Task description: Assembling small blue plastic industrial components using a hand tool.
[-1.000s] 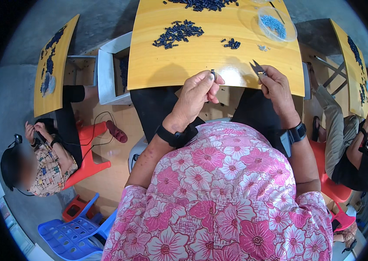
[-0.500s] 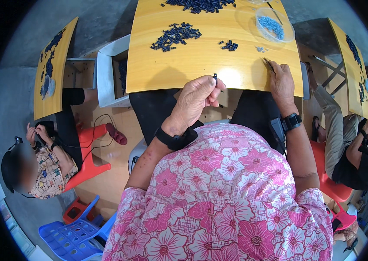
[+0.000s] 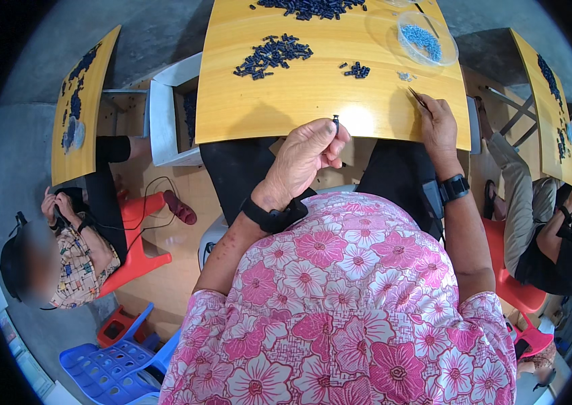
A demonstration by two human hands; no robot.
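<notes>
Since half a second ago the right hand point(image 3: 438, 121) has barely shifted, staying at the near edge of the yellow surface point(image 3: 313, 101) with its tool, and the left hand point(image 3: 306, 156) is still raised over that edge holding its piece; a second ago both hands were closer together.

Left to right: a neighbouring person point(image 3: 63, 250) sits on a red stool point(image 3: 134, 243) at another yellow surface with dark pieces. A white bin point(image 3: 164, 111) stands just beside the main surface. The left hand's fingers are closed in a pinch on a small dark cylinder point(image 3: 335, 121), thumb and forefinger tight on its lower end, other fingers curled. The cylinder stands roughly upright, long axis pointing away from the person, free end up. On the surface behind lie a big pile of dark pieces point(image 3: 272, 55), a small cluster point(image 3: 355, 69) and more at the far edge. The right hand's fingers are closed around thin tweezers point(image 3: 419, 99), tips pointing up-left toward a clear dish of blue bits point(image 3: 426, 39); I cannot tell if the tips hold anything.

Progress, as a judgement: early to middle. Most dark pieces are unhandled in the piles, one is in hand, and only the small cluster looks set apart.
</notes>
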